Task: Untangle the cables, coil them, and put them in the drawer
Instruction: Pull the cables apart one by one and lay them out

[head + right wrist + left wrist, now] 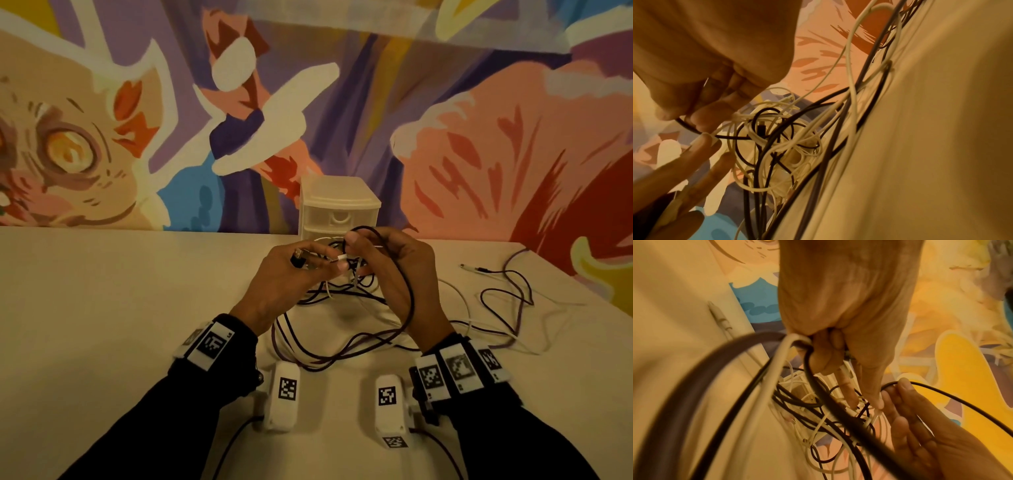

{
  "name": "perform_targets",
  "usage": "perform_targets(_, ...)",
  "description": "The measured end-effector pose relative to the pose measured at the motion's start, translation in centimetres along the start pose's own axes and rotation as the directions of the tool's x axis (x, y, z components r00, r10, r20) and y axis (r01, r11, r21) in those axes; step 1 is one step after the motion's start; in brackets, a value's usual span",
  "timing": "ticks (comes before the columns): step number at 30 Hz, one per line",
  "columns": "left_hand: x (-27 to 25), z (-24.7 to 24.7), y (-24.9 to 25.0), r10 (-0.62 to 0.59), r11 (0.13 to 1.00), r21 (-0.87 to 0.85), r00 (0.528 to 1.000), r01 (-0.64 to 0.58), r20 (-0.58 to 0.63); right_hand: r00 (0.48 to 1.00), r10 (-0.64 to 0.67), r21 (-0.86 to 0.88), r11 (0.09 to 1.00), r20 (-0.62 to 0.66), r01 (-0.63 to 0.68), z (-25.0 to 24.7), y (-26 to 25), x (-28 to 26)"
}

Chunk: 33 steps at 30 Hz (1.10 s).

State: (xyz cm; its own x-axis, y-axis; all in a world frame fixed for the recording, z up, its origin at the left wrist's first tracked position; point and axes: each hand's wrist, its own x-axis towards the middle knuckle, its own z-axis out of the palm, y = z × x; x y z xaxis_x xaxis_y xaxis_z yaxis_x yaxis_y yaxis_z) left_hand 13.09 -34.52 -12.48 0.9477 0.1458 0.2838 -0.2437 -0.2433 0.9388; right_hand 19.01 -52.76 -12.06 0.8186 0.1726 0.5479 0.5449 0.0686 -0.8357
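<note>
Clearly untangling: the cables [346, 274] hang knotted above the counter [120, 308], before the drawer [337, 214]. Left hand [291, 274] pinches a plug, right hand [387, 263] a black loop. Next, feed that plug through.

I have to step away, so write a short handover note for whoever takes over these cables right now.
Left hand: grips a dark USB plug and strands of the tangled black and white cables.
Right hand: pinches a thin black cable loop above the knot.
Loose cable ends trail over the beige table to the right.
White plastic drawer unit stands behind, drawers closed.
Done: nothing coiled or stowed.
Left: untangle, coil each, open a drawer, put them in.
</note>
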Motion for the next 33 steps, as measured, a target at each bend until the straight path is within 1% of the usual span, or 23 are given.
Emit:
perform_targets(4,-0.1,0.1,-0.1,0.017,1.0,0.026,1.0,-0.016,-0.026,1.0,0.009,0.016,1.0,0.025,-0.009,0.1,-0.1,-0.2)
perform_targets(7,0.0,0.1,-0.1,0.027,0.996,0.083,1.0,-0.029,0.014,0.999,0.022,0.015,1.0,0.039,-0.023,0.2,-0.1,-0.3)
perform_targets(10,0.1,0.0,-0.2,-0.004,0.998,0.069,0.999,0.001,0.039,0.998,0.016,0.016,1.0,0.056,-0.016,0.2,-0.1,-0.3)
perform_targets(13,0.0,-0.1,-0.2,-0.026,0.999,0.03,1.0,0.026,0.003,0.996,0.03,0.027,0.999,0.085,-0.032,0.2,0.2,-0.1)
perform_targets(15,0.2,0.0,-0.4,-0.044,0.999,0.015,0.998,0.044,-0.052,0.997,0.05,0.026,0.998,0.066,-0.052,0.2,0.4,0.0)
perform_targets(18,0.3,0.1,-0.5,-0.067,0.997,-0.04,0.992,0.064,-0.106,0.999,0.046,-0.028,0.999,0.016,-0.046,-0.2,0.8,0.1)
perform_targets(23,0.4,-0.5,-0.7,-0.172,0.971,-0.19,0.978,0.148,-0.115,0.999,0.032,-0.184,0.982,-0.011,-0.033,-1.2,1.4,0.4)
perform_targets(25,0.4,-0.6,-0.8,-0.199,0.958,-0.229,0.975,0.172,-0.1,0.999,-0.047,-0.281,0.958,0.013,0.049,-1.3,1.7,0.4)
perform_targets(26,0.4,-0.7,-0.9,-0.201,0.952,-0.252,0.975,0.172,-0.092,0.995,-0.095,-0.351,0.93,0.044,0.104,-1.2,2.0,0.4)
perform_targets(27,0.4,-0.7,-0.9,-0.2,0.947,-0.275,0.976,0.169,-0.089,0.99,-0.115,-0.425,0.894,0.082,0.139,-1.2,2.3,0.5)
perform_targets(29,0.5,-0.9,-0.8,-0.192,0.941,-0.299,0.977,0.157,-0.092,0.99,-0.078,-0.505,0.853,0.12,0.128,-1.3,3.0,0.7)
perform_targets(30,0.5,-0.9,-0.6,-0.184,0.94,-0.307,0.979,0.148,-0.092,0.992,-0.058,-0.512,0.852,0.11,0.107,-1.4,3.1,0.7)
perform_targets(33,0.5,-0.9,-0.5,-0.158,0.936,-0.334,0.981,0.114,-0.109,0.997,-0.054,-0.528,0.846,0.057,0.077,-1.6,2.7,0.7)
